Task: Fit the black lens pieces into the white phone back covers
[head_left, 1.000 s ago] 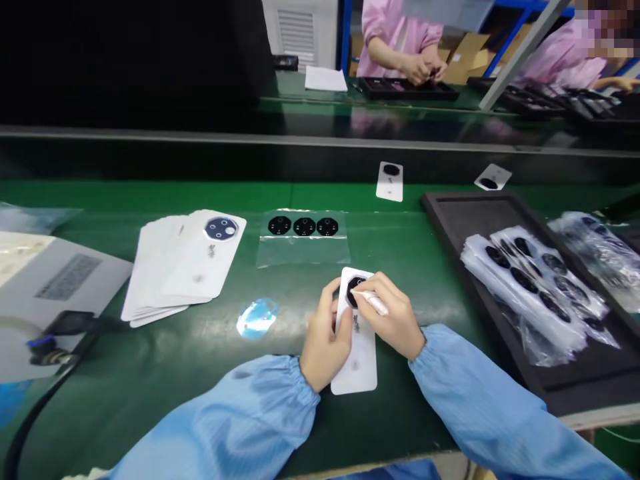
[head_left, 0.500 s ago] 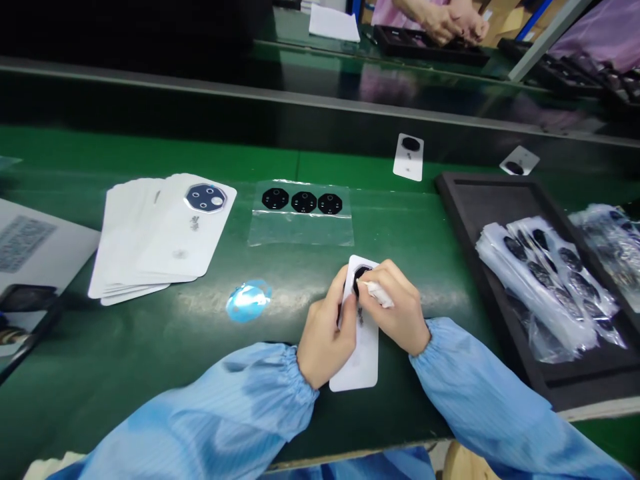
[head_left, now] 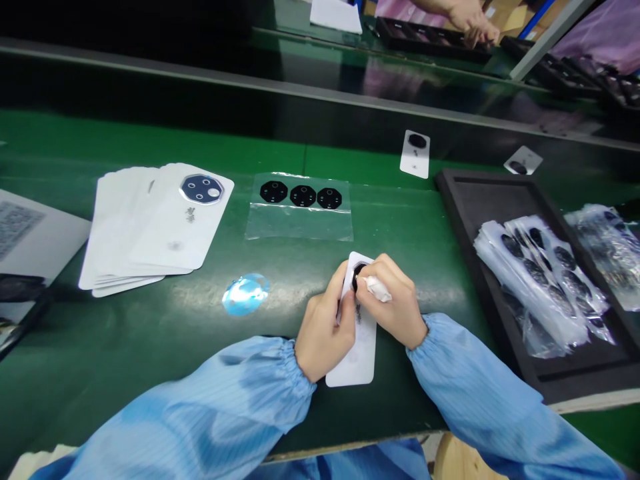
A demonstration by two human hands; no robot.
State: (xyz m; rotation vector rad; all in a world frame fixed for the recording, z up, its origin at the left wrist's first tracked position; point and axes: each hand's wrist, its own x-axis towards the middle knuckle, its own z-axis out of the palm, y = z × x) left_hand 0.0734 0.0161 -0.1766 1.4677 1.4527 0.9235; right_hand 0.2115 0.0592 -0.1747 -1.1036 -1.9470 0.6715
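Observation:
My left hand (head_left: 325, 327) grips the left edge of a white phone-back-shaped card (head_left: 357, 357), its thumb lying on the face. Pinched in my right hand (head_left: 393, 300) is a crumpled white wipe (head_left: 377, 288), pressed at the dark camera-shaped patch (head_left: 357, 272) near the card's top. My fingers hide part of that patch. To the left lies a blue film piece (head_left: 245, 294). Beyond my hands, a clear plastic sleeve (head_left: 300, 225) carries three black octagonal lens plates (head_left: 303, 196). A fanned stack of white cards (head_left: 165, 233) rests farther left.
On the right, a black tray (head_left: 463, 207) holds bagged lens plates (head_left: 545, 280). More plastic bags (head_left: 607, 250) lie beyond it. Two small cards (head_left: 415, 160) (head_left: 523, 161) stand at the back ledge. Across it, another person's hand (head_left: 473, 20) is over a dark tray (head_left: 430, 37).
Both hands keep their hold, with the right fingers shifted only slightly at the dark patch. The view has moved a little. Across the ledge, the other person's hands have moved apart.

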